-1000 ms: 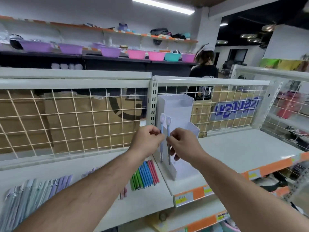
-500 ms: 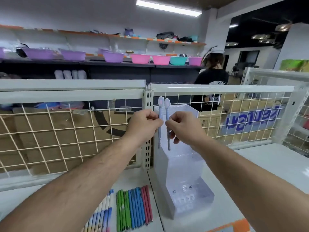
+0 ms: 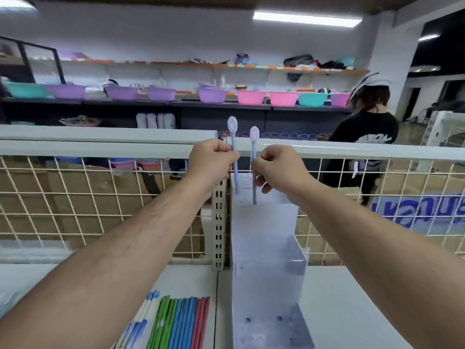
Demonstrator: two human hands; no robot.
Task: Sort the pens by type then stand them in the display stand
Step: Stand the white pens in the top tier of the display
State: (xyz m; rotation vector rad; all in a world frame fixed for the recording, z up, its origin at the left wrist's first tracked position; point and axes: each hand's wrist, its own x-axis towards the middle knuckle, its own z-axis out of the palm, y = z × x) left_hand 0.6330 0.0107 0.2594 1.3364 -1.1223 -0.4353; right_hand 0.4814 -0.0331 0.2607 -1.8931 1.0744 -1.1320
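Observation:
My left hand (image 3: 210,163) grips a pale blue pen (image 3: 234,147) with a round cap, held upright. My right hand (image 3: 276,167) pinches a second matching pen (image 3: 254,144) beside it. Both pens hang above the top tier of a clear stepped acrylic display stand (image 3: 264,248) on the white shelf; the lower tips reach down behind the stand's top edge. The stand's lower tiers show small holes with no pens in them. Green, blue and red pens (image 3: 181,323) lie in a row on the shelf at the lower left, with white and blue pens (image 3: 141,321) next to them.
A white wire mesh fence (image 3: 75,197) with a top rail backs the shelf, cardboard boxes behind it. A perforated upright post (image 3: 218,222) stands just left of the stand. A person in black (image 3: 364,152) stands beyond the fence at right. Coloured basins line a far shelf.
The view has tilted up and closer. Both hands have risen with the pens and spread slightly apart, now level with the fence rail above the stand's top.

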